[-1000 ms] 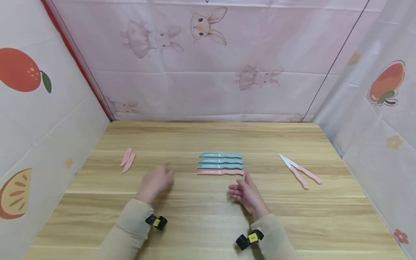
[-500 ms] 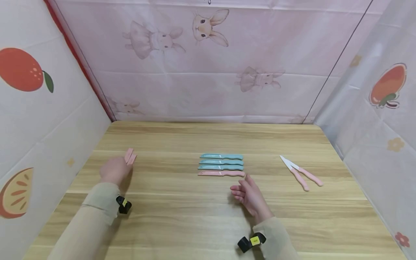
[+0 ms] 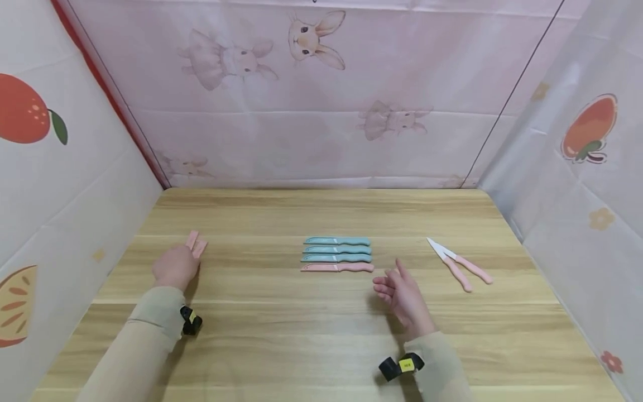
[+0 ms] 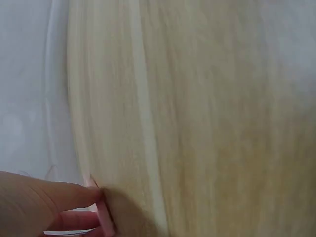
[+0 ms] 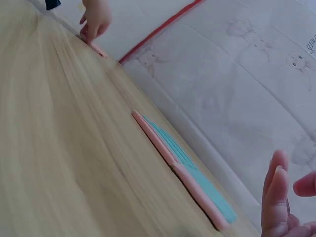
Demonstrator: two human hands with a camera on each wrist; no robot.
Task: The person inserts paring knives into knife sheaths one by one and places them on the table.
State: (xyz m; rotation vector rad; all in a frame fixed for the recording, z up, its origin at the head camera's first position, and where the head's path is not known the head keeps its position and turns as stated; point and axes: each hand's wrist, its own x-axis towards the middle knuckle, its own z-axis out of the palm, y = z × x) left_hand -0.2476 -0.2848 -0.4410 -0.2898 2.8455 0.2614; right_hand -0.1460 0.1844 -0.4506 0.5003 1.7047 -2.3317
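Left grip (image 3: 176,267) clamped on pink sheath (image 4: 105,216), right grip (image 3: 406,298) apart, wooden table (image 3: 281,335), rabbit-print curtain (image 3: 301,142)

The person wears long sleeves of a pale beige colour. The left sleeve (image 3: 133,349), which is the one nearer to the left edge of the tabletop (image 3: 281,346), shows some creases close to the wrist. The right sleeve (image 3: 443,368) is of the same colour. The left hand (image 3: 174,267) and the right hand (image 3: 404,298) are bare. At each cuff sits a small black device: the left device (image 3: 191,328) carries a yellow patch (image 3: 192,316), the right device (image 3: 388,369) a yellow label (image 3: 407,365) with dark marks, too small to read.
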